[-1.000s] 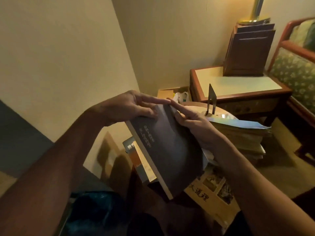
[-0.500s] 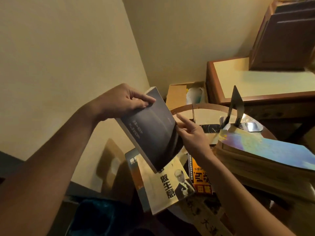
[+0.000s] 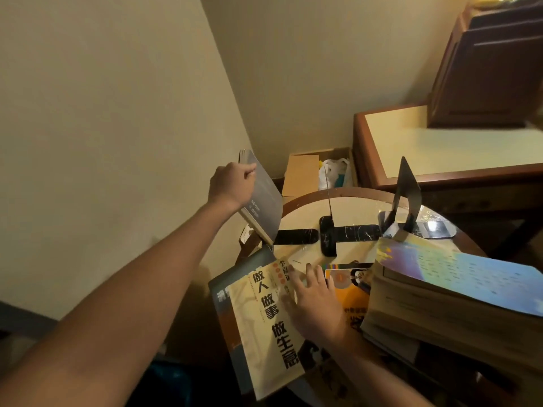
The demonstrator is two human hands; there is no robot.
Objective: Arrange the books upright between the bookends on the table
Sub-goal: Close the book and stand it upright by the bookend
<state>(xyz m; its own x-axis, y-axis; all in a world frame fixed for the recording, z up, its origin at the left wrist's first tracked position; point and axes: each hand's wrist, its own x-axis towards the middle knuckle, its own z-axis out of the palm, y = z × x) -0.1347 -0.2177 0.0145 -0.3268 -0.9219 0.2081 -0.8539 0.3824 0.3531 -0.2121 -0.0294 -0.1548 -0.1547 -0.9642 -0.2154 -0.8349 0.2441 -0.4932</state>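
Note:
My left hand (image 3: 232, 183) grips the top of a dark grey book (image 3: 264, 205) that stands tilted at the left edge of the round table (image 3: 305, 218), its lower corner by the black base of a bookend (image 3: 296, 237). A thin bookend (image 3: 329, 230) stands mid-table, and a taller dark bookend (image 3: 407, 195) rises further right. My right hand (image 3: 316, 301) rests with spread fingers on a cream book with large black characters (image 3: 264, 318), which lies flat over a blue-grey book (image 3: 232, 277). An orange book (image 3: 348, 292) lies beside it.
A thick stack of books (image 3: 440, 312) with an iridescent cover on top fills the table's right side. Behind the table sit an open cardboard box (image 3: 305, 174) and a wooden side table (image 3: 440, 142) carrying a dark wooden cabinet (image 3: 493, 69). A wall runs along the left.
My left hand has carried the dark grey book away and down to the table's left edge. My right hand has let go of it and dropped onto the cream book.

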